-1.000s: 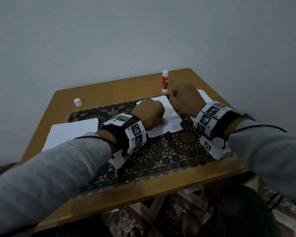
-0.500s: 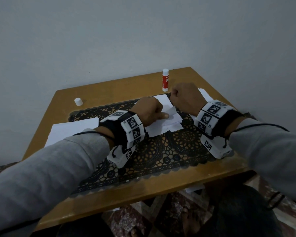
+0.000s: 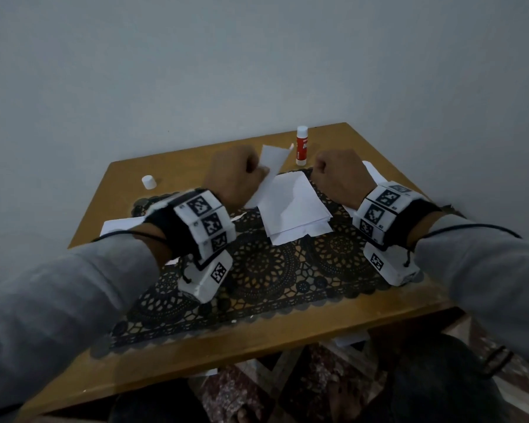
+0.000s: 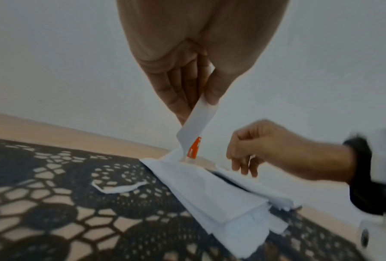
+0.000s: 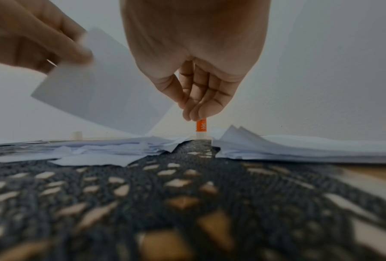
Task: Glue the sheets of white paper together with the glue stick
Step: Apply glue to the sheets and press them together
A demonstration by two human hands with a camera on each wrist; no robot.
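Observation:
A stack of white paper sheets (image 3: 290,206) lies on the black lace mat (image 3: 272,270). My left hand (image 3: 257,172) pinches one sheet (image 3: 271,161) between thumb and fingers and holds it raised above the stack's far left corner; the sheet (image 4: 196,121) hangs from the pinch (image 4: 201,98). My right hand (image 3: 318,169) is a fist at the stack's far right corner, fingers curled (image 5: 194,113) with nothing in them. The glue stick (image 3: 301,145), red label and white cap, stands upright at the back of the table, behind both hands.
A loose white cap (image 3: 149,181) sits at the table's back left. More white paper lies at the left (image 3: 119,225) and under my right wrist (image 3: 376,175). The wooden table (image 3: 257,337) backs onto a grey wall; its front edge is near my body.
My left hand has risen and moved toward the back, lifting the top sheet off the stack. My right fist has stayed at the far right corner.

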